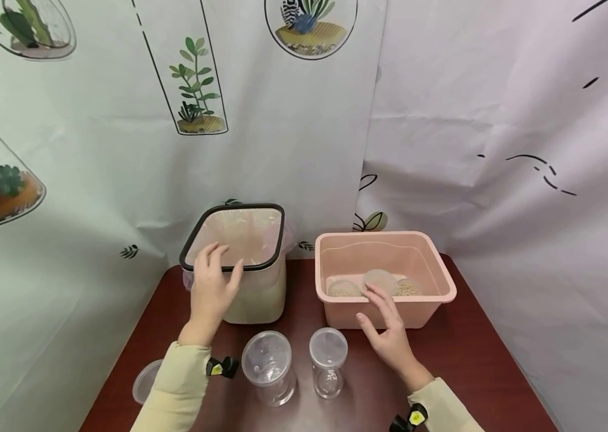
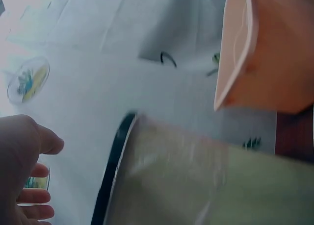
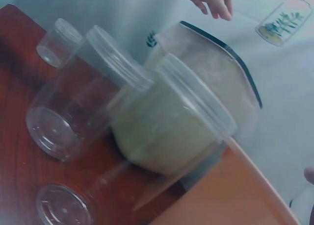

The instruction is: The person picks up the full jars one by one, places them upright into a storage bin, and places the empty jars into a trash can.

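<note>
My left hand (image 1: 211, 294) hovers over the front rim of a pale trash bin (image 1: 258, 300), fingers spread and holding nothing. The bin has a black rim and a thin plastic bag liner (image 2: 171, 171). At the front rim of a pink basin (image 1: 385, 313), my right hand (image 1: 390, 339) is held with loosely bent fingers and nothing in them. Inside the basin lie a round lidded container (image 1: 379, 282) and two more with pale grains (image 1: 344, 289). Between my arms stand two clear lidded jars, a wider jar (image 1: 268, 366) and a narrower jar (image 1: 328, 363).
A third clear jar (image 3: 59, 42) is partly hidden by my left sleeve (image 1: 174, 390) in the head view. Everything stands on a dark red table (image 1: 476, 360). Behind it hangs a white cloth (image 1: 293, 150) printed with plants, close to the bin and basin.
</note>
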The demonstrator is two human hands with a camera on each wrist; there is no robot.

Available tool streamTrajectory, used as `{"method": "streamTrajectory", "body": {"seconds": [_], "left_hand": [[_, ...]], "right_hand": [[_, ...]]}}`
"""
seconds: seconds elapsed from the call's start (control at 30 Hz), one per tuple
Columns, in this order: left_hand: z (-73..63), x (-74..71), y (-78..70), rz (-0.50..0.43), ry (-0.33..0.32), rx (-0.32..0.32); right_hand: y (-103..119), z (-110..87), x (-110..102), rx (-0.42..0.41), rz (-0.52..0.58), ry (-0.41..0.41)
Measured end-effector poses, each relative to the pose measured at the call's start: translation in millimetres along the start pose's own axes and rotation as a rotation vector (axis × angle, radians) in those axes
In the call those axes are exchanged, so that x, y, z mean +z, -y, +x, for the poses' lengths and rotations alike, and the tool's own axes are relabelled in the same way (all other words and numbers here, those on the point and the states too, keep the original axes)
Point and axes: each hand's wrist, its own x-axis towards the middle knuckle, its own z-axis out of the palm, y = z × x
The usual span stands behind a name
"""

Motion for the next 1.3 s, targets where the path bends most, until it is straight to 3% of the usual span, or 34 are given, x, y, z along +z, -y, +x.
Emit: {"method": "streamTrajectory", "body": {"seconds": [0.3,0.73,1.3], "left_hand": [[-10.6,-19.4,36.6,0.077,0.019,-0.097],[-23.7,-10.9,83.3,-0.026,0.008,-0.23],[-39.3,8.7,96.3,-0.198,-0.065,-0.332]], "right_hand": [[4.7,-11.9,13.1,-0.05,-0.002,0.063],[7.8,-31.6,28.9,-0.071,0.049,0.115],[1.0,-55.0,38.5,-0.082,0.075,0.146]]}}
